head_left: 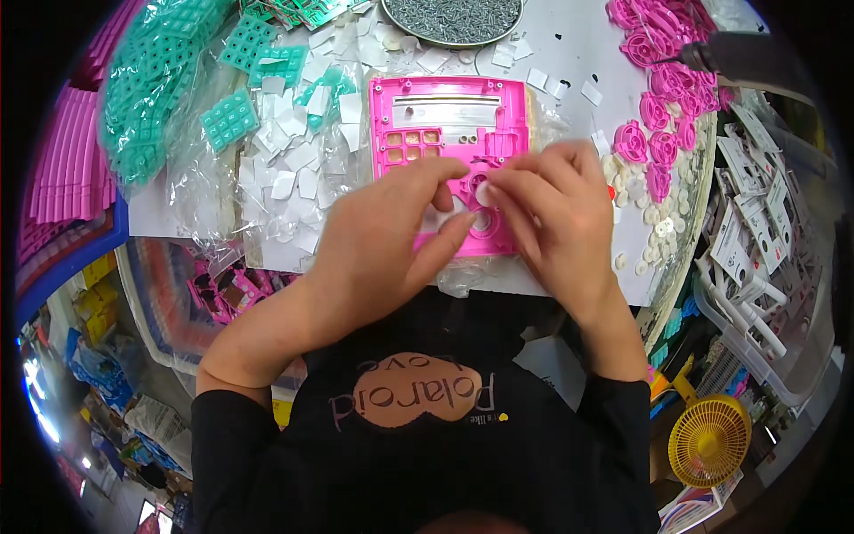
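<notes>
A pink plastic casing point(513, 116) lies face down on the work table, with a slotted panel, square openings and round seats on its inner side. My right hand point(559, 200) is over its right half, thumb and fingertips pinched on a small white disc point(486, 194). This disc is just above the round seats near the casing's lower middle. My left hand point(382, 222) covers the casing's lower left part. Its thumb and forefinger are apart, with no object visible between them; its other fingers are partly hidden.
White paper pieces point(289, 151) and green rubber keypads point(229, 120) lie left. A bowl of screws point(454, 20) stands at the back. At right are pink round parts point(654, 111), white discs point(663, 231) and a dark power screwdriver point(738, 55). A yellow fan point(709, 440) stands lower right.
</notes>
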`<move>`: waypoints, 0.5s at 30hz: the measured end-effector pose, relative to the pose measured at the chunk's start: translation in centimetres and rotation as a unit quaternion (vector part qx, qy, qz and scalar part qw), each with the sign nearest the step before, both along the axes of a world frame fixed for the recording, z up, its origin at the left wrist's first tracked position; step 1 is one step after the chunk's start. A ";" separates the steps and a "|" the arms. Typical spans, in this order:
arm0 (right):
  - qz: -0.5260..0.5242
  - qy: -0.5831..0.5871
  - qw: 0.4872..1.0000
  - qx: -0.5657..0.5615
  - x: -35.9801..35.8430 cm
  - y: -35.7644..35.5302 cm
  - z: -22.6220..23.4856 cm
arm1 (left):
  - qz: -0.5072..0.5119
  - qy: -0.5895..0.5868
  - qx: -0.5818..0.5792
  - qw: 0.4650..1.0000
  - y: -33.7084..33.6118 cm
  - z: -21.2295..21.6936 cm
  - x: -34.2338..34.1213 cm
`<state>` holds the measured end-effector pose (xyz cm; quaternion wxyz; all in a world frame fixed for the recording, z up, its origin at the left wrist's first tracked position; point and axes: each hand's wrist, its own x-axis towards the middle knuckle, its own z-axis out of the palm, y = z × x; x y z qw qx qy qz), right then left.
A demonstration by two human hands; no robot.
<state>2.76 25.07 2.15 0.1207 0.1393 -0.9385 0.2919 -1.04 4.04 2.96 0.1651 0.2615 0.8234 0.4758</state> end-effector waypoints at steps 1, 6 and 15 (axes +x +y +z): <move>-0.001 0.010 1.000 0.016 -0.5 -0.1 -0.3 | -0.006 0.069 -0.004 0.998 0.0 -0.6 -0.5; -0.017 0.018 0.999 0.027 -1.2 -0.1 -2.0 | -0.013 0.185 0.005 0.983 -0.4 -2.3 -1.3; -0.011 0.002 0.998 0.060 -1.5 -0.9 -1.7 | 0.003 0.157 0.004 0.988 -0.6 -1.5 -2.6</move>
